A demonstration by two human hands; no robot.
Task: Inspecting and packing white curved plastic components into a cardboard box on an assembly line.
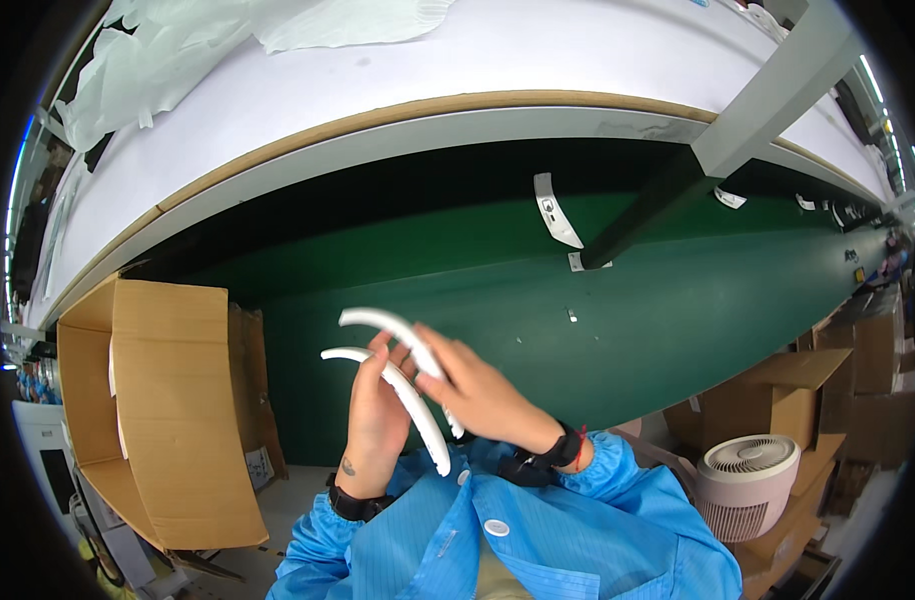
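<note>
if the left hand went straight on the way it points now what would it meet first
Probably the upper white curved strip, gripped by the right hand and crossing just ahead of the left hand, though depth is unclear.

The nearer curved strip point(416, 408) is slim, smooth and white, held in the air, its narrow tip pointing left and its broader end running down to the right. Just beyond that strip, a second strip point(412, 339), also white and raised, bends in a similar arc, its length partly hidden.
</note>
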